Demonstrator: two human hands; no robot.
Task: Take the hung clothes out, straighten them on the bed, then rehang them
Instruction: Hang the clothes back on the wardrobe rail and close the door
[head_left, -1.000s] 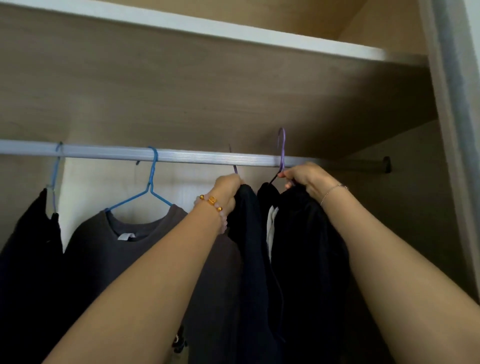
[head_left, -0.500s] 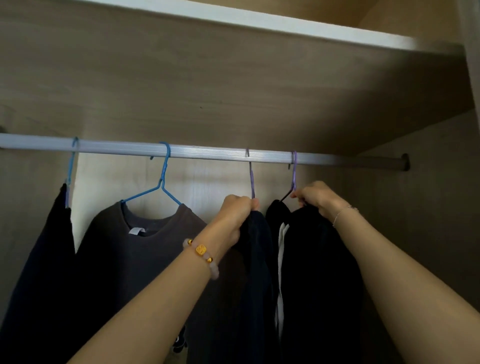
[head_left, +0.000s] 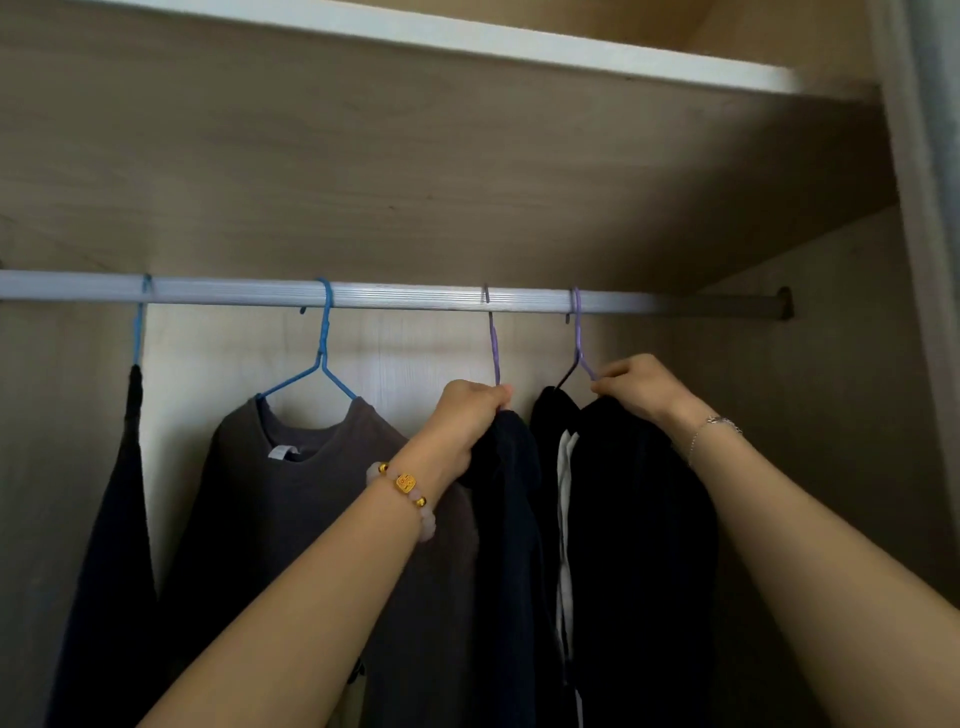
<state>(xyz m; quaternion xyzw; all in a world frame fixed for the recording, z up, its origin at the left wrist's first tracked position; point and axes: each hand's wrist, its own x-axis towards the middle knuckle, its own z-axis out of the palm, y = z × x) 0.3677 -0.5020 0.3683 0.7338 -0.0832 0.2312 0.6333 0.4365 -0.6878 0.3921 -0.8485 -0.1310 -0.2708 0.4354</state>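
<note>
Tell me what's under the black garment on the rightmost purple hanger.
A white strip of fabric shows between folds of the black garment. Dark cloth covers the rest, so what it belongs to is hidden.

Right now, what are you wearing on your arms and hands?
No sleeves show. Behind the left hand is a bead bracelet, pale pink with gold beads and a square gold charm. Behind the right hand is a thin silver chain bracelet.

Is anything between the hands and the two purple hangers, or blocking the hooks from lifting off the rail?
Nothing visible. The left hand grips the navy garment at the neck of the left purple hanger; the right hand pinches the right purple hanger. Open space lies above the rail, below the shelf.
</note>
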